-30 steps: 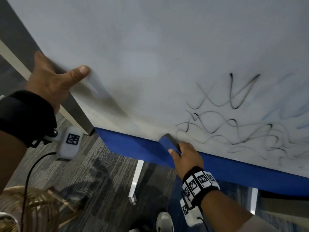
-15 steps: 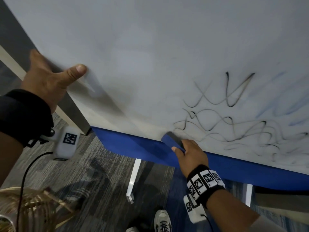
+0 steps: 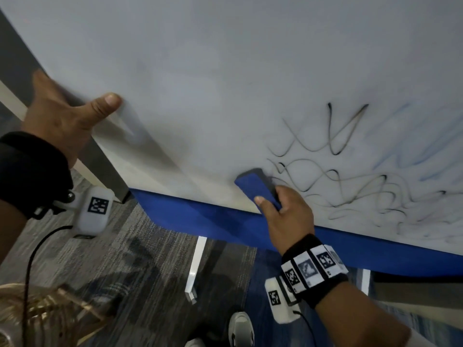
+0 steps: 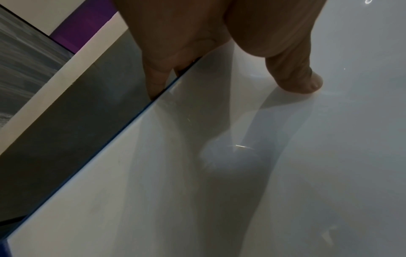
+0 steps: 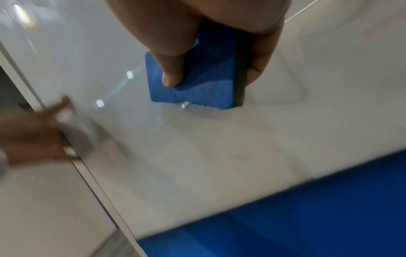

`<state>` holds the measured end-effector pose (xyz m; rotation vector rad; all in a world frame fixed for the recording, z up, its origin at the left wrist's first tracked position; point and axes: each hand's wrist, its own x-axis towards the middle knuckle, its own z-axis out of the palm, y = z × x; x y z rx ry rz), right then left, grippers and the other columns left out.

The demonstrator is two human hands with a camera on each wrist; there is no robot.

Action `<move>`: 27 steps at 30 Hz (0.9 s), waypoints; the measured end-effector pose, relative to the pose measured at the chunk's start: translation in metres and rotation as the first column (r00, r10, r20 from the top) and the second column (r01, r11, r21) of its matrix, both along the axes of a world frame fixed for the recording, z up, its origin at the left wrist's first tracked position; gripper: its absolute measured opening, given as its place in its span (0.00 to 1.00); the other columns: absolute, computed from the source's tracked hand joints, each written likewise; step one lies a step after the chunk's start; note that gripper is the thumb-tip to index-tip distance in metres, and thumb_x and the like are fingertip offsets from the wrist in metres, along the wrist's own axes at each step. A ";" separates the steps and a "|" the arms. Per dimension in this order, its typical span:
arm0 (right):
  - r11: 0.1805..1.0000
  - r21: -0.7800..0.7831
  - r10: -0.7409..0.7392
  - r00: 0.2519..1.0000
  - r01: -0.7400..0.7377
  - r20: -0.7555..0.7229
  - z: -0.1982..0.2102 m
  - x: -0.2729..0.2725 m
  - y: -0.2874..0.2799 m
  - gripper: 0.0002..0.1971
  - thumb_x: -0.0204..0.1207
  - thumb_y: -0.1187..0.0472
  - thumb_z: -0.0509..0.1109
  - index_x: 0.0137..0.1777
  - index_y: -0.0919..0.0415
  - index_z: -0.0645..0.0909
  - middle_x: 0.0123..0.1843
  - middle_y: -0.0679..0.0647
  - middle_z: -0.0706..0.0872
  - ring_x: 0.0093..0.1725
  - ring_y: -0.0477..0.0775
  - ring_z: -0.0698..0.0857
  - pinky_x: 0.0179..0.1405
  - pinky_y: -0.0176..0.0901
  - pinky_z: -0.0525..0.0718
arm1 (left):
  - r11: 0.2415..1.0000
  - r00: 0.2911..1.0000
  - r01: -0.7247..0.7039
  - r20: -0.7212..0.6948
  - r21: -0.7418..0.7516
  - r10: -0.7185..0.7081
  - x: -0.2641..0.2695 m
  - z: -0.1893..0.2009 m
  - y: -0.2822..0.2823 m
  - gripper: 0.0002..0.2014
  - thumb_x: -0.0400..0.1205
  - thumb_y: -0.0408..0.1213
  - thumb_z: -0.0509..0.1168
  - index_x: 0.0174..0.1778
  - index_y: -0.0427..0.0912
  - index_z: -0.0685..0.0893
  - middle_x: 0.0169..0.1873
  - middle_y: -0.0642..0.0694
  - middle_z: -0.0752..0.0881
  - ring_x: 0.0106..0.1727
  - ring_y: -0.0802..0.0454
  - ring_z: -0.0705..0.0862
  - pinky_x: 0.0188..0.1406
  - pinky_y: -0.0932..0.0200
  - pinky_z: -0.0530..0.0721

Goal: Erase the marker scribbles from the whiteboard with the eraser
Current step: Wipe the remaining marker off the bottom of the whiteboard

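Note:
The whiteboard fills the head view, with black marker scribbles at its lower right and faint blue smears beside them. My right hand grips a blue eraser with a dark felt side, pressed to the board at the left end of the scribbles. In the right wrist view the thumb lies across the eraser. My left hand holds the board's left edge, thumb flat on the front and fingers wrapped behind the edge.
A blue panel runs under the board's lower edge. White stand legs reach down to the striped grey carpet. My shoes show at the bottom, and a woven basket sits at the lower left.
My right hand has slid the eraser to the right and slightly up along the board's lower part, onto the left end of the scribbles. The left hand has stayed on the board's edge.

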<state>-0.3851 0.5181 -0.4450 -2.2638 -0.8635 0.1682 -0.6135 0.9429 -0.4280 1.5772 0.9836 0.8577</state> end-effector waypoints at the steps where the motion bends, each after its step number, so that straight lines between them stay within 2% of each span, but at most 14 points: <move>1: 0.997 0.081 -0.004 1.000 0.002 0.027 0.013 -0.001 0.005 0.14 0.77 0.46 0.71 0.37 0.51 0.72 0.36 0.42 0.76 0.37 0.39 0.74 0.36 0.29 0.69 | 1.000 1.000 -0.005 -0.003 0.003 0.005 0.001 -0.002 0.003 0.48 0.69 0.63 0.83 0.77 0.35 0.76 0.66 0.43 0.89 0.65 0.41 0.90 0.65 0.43 0.88; 3: 0.992 0.123 -0.009 1.000 0.008 0.006 0.019 -0.001 0.003 0.14 0.77 0.47 0.71 0.36 0.47 0.71 0.36 0.41 0.77 0.39 0.37 0.75 0.37 0.25 0.69 | 1.000 1.000 -0.014 -0.013 0.015 0.014 0.003 -0.006 0.006 0.48 0.70 0.62 0.83 0.76 0.33 0.76 0.66 0.42 0.89 0.64 0.41 0.90 0.65 0.43 0.88; 4: 0.997 0.074 -0.014 0.999 0.017 -0.035 0.013 0.000 -0.004 0.14 0.77 0.46 0.71 0.36 0.47 0.71 0.37 0.42 0.77 0.39 0.39 0.76 0.37 0.28 0.69 | 1.000 1.000 -0.017 -0.022 0.012 0.018 0.002 -0.008 0.008 0.49 0.69 0.63 0.83 0.76 0.32 0.76 0.66 0.42 0.89 0.64 0.41 0.90 0.66 0.42 0.87; 6: 0.993 -0.113 -0.053 0.988 0.036 -0.145 -0.015 0.006 -0.024 0.15 0.77 0.45 0.69 0.36 0.51 0.72 0.38 0.47 0.78 0.40 0.49 0.78 0.38 0.39 0.71 | 1.000 0.999 -0.001 -0.043 -0.007 0.001 0.000 -0.010 0.013 0.48 0.70 0.62 0.83 0.76 0.33 0.77 0.66 0.43 0.90 0.65 0.41 0.90 0.69 0.41 0.86; 8: 0.964 -0.262 -0.101 0.978 0.051 -0.182 -0.035 0.012 -0.039 0.16 0.77 0.44 0.69 0.39 0.55 0.74 0.40 0.50 0.79 0.44 0.55 0.80 0.41 0.45 0.75 | 0.999 0.998 0.027 -0.058 -0.026 -0.028 -0.002 -0.012 0.015 0.46 0.70 0.61 0.83 0.76 0.35 0.78 0.66 0.44 0.90 0.65 0.41 0.90 0.69 0.41 0.86; 10: 0.975 -0.215 -0.085 0.988 0.056 -0.131 -0.027 0.015 -0.034 0.16 0.77 0.44 0.69 0.40 0.57 0.75 0.40 0.50 0.80 0.43 0.53 0.80 0.42 0.46 0.76 | 1.000 0.998 0.016 -0.056 0.005 -0.016 0.000 -0.006 0.010 0.47 0.70 0.63 0.83 0.76 0.35 0.77 0.65 0.43 0.90 0.64 0.42 0.90 0.67 0.41 0.87; 13: 0.998 0.055 -0.037 0.999 0.037 0.008 0.015 0.007 -0.014 0.15 0.76 0.46 0.71 0.38 0.57 0.75 0.37 0.46 0.78 0.39 0.45 0.74 0.38 0.37 0.68 | 0.999 0.999 -0.016 -0.047 0.030 0.017 0.005 -0.008 -0.005 0.50 0.72 0.64 0.81 0.76 0.28 0.74 0.66 0.39 0.89 0.63 0.41 0.90 0.64 0.42 0.88; 15: 0.990 0.139 -0.041 0.999 0.035 0.036 0.021 0.002 -0.007 0.14 0.76 0.47 0.71 0.39 0.55 0.75 0.38 0.44 0.77 0.39 0.43 0.72 0.37 0.33 0.67 | 0.999 0.999 -0.041 -0.028 0.029 0.041 0.005 -0.011 -0.013 0.53 0.71 0.66 0.80 0.77 0.27 0.72 0.67 0.39 0.88 0.64 0.42 0.90 0.64 0.42 0.88; 16: 0.994 0.106 -0.029 0.999 0.028 0.014 0.012 0.001 -0.008 0.14 0.77 0.46 0.71 0.39 0.55 0.74 0.38 0.44 0.77 0.39 0.43 0.73 0.38 0.33 0.68 | 0.999 0.999 -0.046 -0.024 0.019 0.046 0.005 -0.012 -0.014 0.53 0.71 0.67 0.79 0.77 0.27 0.72 0.67 0.40 0.88 0.64 0.42 0.89 0.65 0.41 0.88; 18: 0.995 -0.092 -0.032 0.996 0.024 -0.088 -0.025 0.007 -0.018 0.15 0.78 0.44 0.69 0.40 0.54 0.73 0.40 0.47 0.78 0.42 0.47 0.76 0.41 0.40 0.73 | 0.999 0.999 -0.041 -0.024 0.015 0.041 0.004 -0.012 -0.016 0.53 0.71 0.68 0.79 0.77 0.28 0.72 0.67 0.40 0.88 0.63 0.42 0.90 0.63 0.40 0.88; 20: 0.953 -0.302 -0.068 0.986 0.019 -0.155 -0.061 0.017 -0.032 0.17 0.79 0.43 0.67 0.38 0.53 0.69 0.41 0.49 0.77 0.43 0.53 0.78 0.42 0.48 0.77 | 0.999 1.000 -0.018 -0.016 0.035 0.018 0.003 -0.010 -0.016 0.51 0.73 0.68 0.77 0.77 0.28 0.73 0.65 0.40 0.89 0.62 0.41 0.91 0.62 0.40 0.88; 21: 0.938 -0.347 -0.082 0.985 0.024 -0.154 -0.071 0.018 -0.036 0.17 0.79 0.43 0.67 0.38 0.53 0.68 0.42 0.49 0.77 0.44 0.55 0.78 0.42 0.49 0.78 | 0.999 1.000 -0.019 -0.019 0.035 0.020 0.003 -0.008 -0.017 0.50 0.74 0.68 0.76 0.78 0.30 0.73 0.65 0.40 0.89 0.63 0.40 0.90 0.62 0.39 0.88; 25: 0.968 -0.251 0.017 0.998 -0.031 -0.059 -0.068 -0.003 -0.012 0.15 0.80 0.43 0.64 0.45 0.54 0.74 0.45 0.47 0.77 0.45 0.51 0.77 0.44 0.48 0.78 | 0.999 0.999 0.020 -0.030 0.028 -0.019 -0.002 -0.006 -0.017 0.46 0.77 0.70 0.72 0.79 0.36 0.74 0.68 0.41 0.88 0.66 0.38 0.89 0.63 0.35 0.88; 27: 0.972 -0.220 0.073 0.997 -0.078 -0.035 -0.059 -0.010 0.003 0.15 0.81 0.43 0.63 0.43 0.54 0.72 0.45 0.46 0.74 0.44 0.51 0.75 0.42 0.47 0.75 | 0.999 0.999 -0.026 -0.021 0.033 0.026 -0.001 -0.004 -0.025 0.47 0.75 0.72 0.72 0.78 0.38 0.76 0.67 0.42 0.89 0.64 0.38 0.90 0.63 0.32 0.87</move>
